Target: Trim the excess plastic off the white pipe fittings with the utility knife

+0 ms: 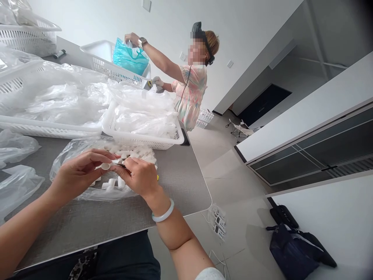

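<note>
Head view: left hand (80, 169) pinches white fitting (105, 166); right hand (142, 175), just beside it, curls round half-hidden tool (121, 165).

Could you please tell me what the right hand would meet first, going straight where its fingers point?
The right hand would probably meet the white fitting held by the left hand first, though depth is unclear.
</note>
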`<act>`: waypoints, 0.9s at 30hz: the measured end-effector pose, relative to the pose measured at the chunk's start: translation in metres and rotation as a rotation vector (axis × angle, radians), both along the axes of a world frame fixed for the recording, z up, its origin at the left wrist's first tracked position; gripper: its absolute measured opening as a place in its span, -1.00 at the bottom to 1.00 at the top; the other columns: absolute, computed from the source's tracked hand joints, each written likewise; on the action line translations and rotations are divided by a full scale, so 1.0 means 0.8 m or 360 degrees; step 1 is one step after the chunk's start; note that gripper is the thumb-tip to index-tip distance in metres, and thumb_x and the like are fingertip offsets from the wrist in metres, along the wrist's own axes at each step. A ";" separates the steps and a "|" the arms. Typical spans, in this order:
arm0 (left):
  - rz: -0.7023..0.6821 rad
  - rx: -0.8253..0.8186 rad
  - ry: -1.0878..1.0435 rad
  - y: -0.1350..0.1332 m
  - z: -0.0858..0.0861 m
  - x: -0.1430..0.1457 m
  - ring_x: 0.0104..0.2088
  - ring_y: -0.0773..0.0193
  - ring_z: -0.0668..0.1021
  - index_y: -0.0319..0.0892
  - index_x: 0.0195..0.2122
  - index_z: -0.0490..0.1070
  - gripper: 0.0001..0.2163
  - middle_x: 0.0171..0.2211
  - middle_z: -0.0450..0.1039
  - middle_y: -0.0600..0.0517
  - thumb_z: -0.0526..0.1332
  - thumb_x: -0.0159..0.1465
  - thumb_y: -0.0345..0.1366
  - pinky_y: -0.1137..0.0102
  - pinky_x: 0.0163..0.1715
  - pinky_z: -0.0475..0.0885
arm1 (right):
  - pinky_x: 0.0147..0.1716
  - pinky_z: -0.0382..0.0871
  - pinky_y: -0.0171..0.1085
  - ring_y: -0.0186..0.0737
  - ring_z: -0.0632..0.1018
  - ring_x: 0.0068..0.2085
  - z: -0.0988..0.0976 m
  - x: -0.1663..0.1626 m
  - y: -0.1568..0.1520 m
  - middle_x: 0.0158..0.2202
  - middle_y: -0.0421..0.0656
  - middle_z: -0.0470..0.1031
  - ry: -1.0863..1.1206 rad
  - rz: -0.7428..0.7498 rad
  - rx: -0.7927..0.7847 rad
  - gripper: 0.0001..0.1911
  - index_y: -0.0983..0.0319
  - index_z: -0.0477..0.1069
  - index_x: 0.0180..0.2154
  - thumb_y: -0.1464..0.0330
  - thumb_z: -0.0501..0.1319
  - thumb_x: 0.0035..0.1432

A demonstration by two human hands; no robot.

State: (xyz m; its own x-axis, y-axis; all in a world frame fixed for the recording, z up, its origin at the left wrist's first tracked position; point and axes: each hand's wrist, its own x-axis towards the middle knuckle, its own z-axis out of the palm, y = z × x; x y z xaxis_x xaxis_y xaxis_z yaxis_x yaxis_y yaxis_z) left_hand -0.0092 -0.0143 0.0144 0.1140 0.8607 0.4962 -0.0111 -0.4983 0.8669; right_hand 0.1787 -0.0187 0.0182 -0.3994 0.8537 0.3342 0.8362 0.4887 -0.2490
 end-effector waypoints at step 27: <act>-0.0116 -0.0557 -0.0254 0.024 -0.022 -0.011 -0.17 -0.04 0.74 -0.04 -0.35 0.60 -0.69 -0.22 0.70 -0.03 0.64 -0.08 -0.26 0.34 -0.35 0.67 | -0.35 0.48 -0.24 -0.11 0.64 -0.32 -0.015 0.038 0.030 -0.26 -0.01 0.64 0.0042 -0.0436 -0.0321 -0.81 0.21 0.57 -0.21 0.28 0.24 0.45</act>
